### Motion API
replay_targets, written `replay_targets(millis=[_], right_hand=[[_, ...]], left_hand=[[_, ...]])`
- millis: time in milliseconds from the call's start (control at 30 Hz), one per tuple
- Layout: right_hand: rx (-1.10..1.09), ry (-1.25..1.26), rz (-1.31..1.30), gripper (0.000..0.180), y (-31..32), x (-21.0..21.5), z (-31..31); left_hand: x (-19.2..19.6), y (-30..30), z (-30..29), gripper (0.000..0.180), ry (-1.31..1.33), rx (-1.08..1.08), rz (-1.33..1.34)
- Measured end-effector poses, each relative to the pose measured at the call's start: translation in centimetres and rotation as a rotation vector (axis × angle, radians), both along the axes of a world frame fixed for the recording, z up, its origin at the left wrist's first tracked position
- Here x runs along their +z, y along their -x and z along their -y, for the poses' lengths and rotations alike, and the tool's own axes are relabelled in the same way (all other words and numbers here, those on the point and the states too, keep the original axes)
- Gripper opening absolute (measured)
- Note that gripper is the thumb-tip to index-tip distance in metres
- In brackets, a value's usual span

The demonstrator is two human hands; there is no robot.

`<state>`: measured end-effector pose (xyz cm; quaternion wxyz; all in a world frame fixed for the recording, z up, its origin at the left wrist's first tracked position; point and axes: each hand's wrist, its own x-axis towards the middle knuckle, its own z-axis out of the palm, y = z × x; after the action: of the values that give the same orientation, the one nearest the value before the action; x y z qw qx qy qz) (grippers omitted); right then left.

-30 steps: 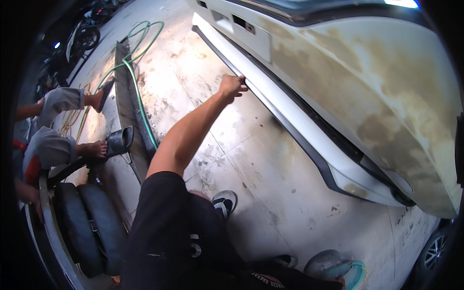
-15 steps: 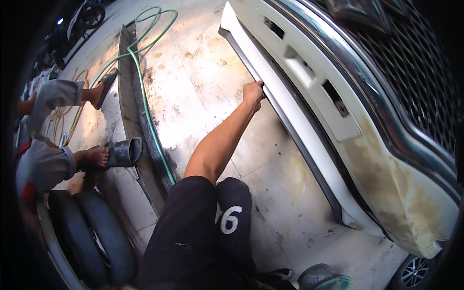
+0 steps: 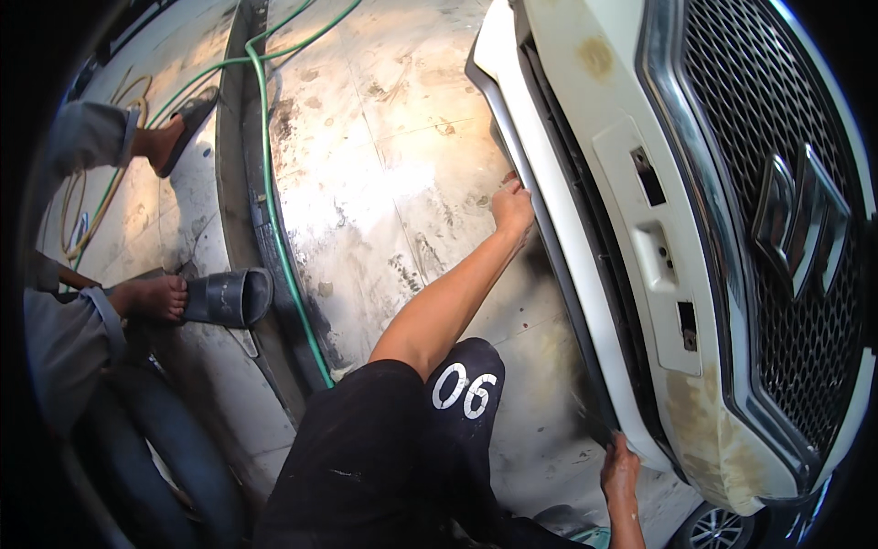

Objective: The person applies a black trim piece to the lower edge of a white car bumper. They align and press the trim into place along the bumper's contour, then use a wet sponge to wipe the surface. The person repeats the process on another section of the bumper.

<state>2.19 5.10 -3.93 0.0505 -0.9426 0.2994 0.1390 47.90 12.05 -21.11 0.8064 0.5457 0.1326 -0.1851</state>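
A white car front bumper (image 3: 585, 302) with a dark lower trim runs down the right half of the view. At the trim's far half my left hand (image 3: 514, 207) is closed, fingers curled around the lower edge. My right hand (image 3: 621, 465) grips the same lower edge near the bumper's close corner, its fingertips partly hidden behind it. Tan patches (image 3: 695, 421) mark the bumper's paint, and rectangular openings (image 3: 649, 176) sit in its middle panel.
A dark mesh grille (image 3: 777, 110) with chrome trim rises at the right, and a wheel (image 3: 718, 529) shows below. A green hose (image 3: 274, 183) lies along a metal channel (image 3: 232, 174) at left. Another person's sandalled foot (image 3: 151, 297) and black tyres (image 3: 174, 439) are nearby.
The view has shifted toward the grille. My right hand has come into view, holding the bumper's near end. My left hand still holds the lower edge.
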Motion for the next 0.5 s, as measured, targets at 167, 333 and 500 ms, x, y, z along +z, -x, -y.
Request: replay_targets(millis=[167, 333, 500], right_hand=[[0.424, -0.093, 0.263, 0.049, -11.8, 1.7, -3.6], [0.527, -0.097, 0.405, 0.061, -17.1, 5.8, -6.3], [0.629, -0.171, 0.512, 0.058, -22.3, 10.0, -9.5]], left_hand=[[-2.9, -1.7, -0.9, 0.028, -0.142, 0.122, -0.051], [-1.3, 2.8, 0.2, 0.031, -0.276, 0.065, -0.1], [1.8, 3.0, -1.4, 0.031, -0.108, -0.095, -0.303]])
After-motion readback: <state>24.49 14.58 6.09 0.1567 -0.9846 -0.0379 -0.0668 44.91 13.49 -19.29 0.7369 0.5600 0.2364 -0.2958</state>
